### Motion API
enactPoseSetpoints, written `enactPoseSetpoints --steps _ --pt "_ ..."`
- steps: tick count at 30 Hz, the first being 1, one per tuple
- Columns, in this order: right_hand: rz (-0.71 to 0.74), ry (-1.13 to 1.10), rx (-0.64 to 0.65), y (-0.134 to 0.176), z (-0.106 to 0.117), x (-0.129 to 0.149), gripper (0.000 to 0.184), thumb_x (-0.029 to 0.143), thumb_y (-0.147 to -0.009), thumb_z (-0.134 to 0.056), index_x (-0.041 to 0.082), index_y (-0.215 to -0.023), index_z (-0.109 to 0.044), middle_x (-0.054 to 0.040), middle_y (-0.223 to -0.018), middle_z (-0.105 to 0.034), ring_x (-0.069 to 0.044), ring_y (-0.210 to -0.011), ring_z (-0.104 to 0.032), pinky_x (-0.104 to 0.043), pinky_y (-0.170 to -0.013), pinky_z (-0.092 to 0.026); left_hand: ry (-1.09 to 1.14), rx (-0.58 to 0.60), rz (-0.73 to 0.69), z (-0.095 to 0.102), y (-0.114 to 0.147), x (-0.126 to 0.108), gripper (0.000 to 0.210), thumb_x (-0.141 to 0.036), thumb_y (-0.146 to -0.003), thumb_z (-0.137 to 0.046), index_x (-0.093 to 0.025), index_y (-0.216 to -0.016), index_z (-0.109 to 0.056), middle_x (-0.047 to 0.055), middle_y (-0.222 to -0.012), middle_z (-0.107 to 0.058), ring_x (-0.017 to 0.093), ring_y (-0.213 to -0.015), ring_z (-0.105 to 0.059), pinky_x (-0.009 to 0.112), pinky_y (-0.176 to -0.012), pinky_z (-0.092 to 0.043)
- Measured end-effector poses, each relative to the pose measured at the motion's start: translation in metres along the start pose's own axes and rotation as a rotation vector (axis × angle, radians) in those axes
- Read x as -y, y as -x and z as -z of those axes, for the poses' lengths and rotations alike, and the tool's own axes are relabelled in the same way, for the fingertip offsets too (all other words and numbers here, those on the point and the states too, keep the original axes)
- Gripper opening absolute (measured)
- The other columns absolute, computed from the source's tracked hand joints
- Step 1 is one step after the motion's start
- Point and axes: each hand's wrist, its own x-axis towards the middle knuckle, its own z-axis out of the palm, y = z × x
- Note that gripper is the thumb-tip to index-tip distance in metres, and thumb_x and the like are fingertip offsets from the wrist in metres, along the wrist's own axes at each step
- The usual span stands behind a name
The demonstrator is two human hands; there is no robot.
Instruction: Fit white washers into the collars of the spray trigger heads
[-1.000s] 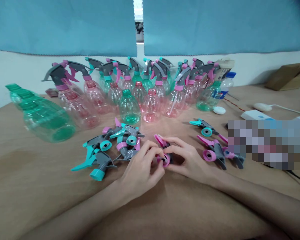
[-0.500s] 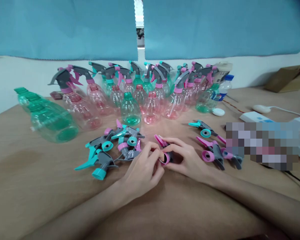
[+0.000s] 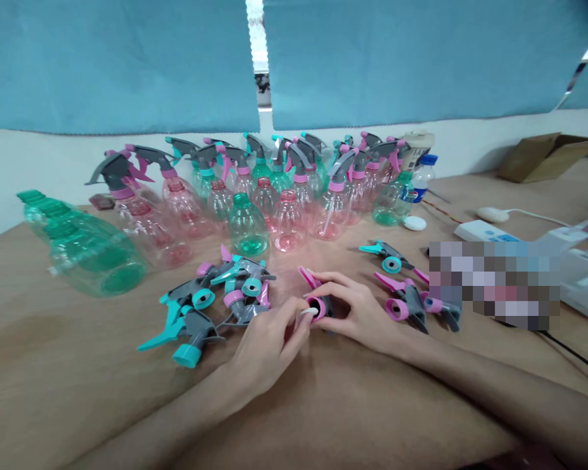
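My right hand [image 3: 355, 310] grips a pink and grey trigger spray head [image 3: 318, 307], its collar opening turned toward my left hand. In a pinch of thumb and finger, my left hand [image 3: 274, 339] holds a small white washer-like piece [image 3: 309, 312] at the mouth of that pink collar. Whether the piece lies partly inside the collar I cannot tell. Left of my hands lies a heap of turquoise, pink and grey spray heads [image 3: 196, 333]. More spray heads [image 3: 406, 303] lie right of my right hand, one turquoise and the others pink.
Behind the hands stand several pink and green spray bottles [image 3: 288, 225], some with heads, some open. Green bottles [image 3: 95, 254] lie nested at the left. To the right are a blurred-out object [image 3: 494, 281], a white power strip [image 3: 485, 232], a capped bottle [image 3: 424, 179] and a cardboard box [image 3: 549, 156].
My left fingers have drawn back slightly from the pink collar, so the white piece between them shows more plainly. My right hand keeps its hold. The whole view has shifted slightly.
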Motion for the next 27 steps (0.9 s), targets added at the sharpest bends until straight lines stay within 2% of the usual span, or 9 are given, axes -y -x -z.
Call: enactPoseSetpoints --steps 2,7,12,19,23,27 --pt "0.0 -0.001 0.005 -0.0004 0.0003 -0.0005 0.027 0.033 -0.077 -0.07 0.023 -0.102 -0.066 -0.0088 -0.124 -0.058 -0.024 -0.115 -0.056 -0.038 -0.096 -0.046 0.033 0.005 0.01 0.0011 -0.0007 -0.0003 0.015 -0.023 -0.095 -0.042 -0.019 -0.092 -0.056 -0.006 -0.06 -0.05 0.009 -0.049 -0.045 0.021 -0.05 -0.034" --pt "0.0 -0.003 0.025 0.0001 0.0011 -0.0015 0.028 0.035 -0.077 -0.07 0.024 -0.103 -0.065 -0.0079 -0.126 -0.056 -0.024 -0.117 -0.054 -0.04 -0.098 -0.044 0.145 -0.037 0.024 0.0042 -0.0035 -0.0028 0.012 -0.02 -0.094 -0.044 -0.018 -0.094 -0.055 -0.003 -0.07 -0.06 0.01 -0.056 -0.054 0.021 -0.054 -0.041" --pt "-0.014 -0.013 0.025 0.0002 0.0013 -0.0005 0.028 0.033 -0.077 -0.071 0.023 -0.102 -0.065 -0.0089 -0.126 -0.056 -0.023 -0.116 -0.055 -0.039 -0.097 -0.045 0.137 -0.112 0.019 0.0048 -0.0044 -0.0035 0.011 -0.014 -0.088 -0.047 -0.018 -0.091 -0.057 -0.001 -0.08 -0.063 0.01 -0.057 -0.054 0.022 -0.056 -0.043" --pt "0.005 0.003 0.022 0.0004 0.001 -0.0014 0.026 0.025 -0.076 -0.07 0.022 -0.102 -0.065 -0.0093 -0.125 -0.057 -0.023 -0.115 -0.056 -0.039 -0.096 -0.045 0.183 -0.117 -0.089 0.0075 -0.0043 -0.0063 0.012 -0.014 -0.083 -0.051 -0.017 -0.089 -0.06 0.002 -0.084 -0.061 0.011 -0.064 -0.055 0.023 -0.058 -0.046" --pt "0.015 0.009 0.009 0.0004 0.0003 -0.0014 0.028 0.032 -0.077 -0.07 0.023 -0.103 -0.065 -0.0093 -0.124 -0.057 -0.024 -0.115 -0.056 -0.04 -0.096 -0.046 0.132 -0.175 -0.002 0.0059 -0.0052 -0.0044 0.008 -0.016 -0.085 -0.054 -0.018 -0.084 -0.062 0.001 -0.084 -0.064 0.01 -0.059 -0.054 0.023 -0.058 -0.046" --pt "0.011 0.009 0.007 0.0003 0.0001 -0.0017 0.029 0.036 -0.077 -0.07 0.023 -0.102 -0.066 -0.0093 -0.123 -0.058 -0.024 -0.113 -0.057 -0.04 -0.094 -0.047 0.141 -0.16 0.067 0.0039 -0.0064 -0.0019 0.007 -0.019 -0.087 -0.056 -0.019 -0.086 -0.063 -0.001 -0.079 -0.066 0.009 -0.057 -0.055 0.023 -0.057 -0.047"
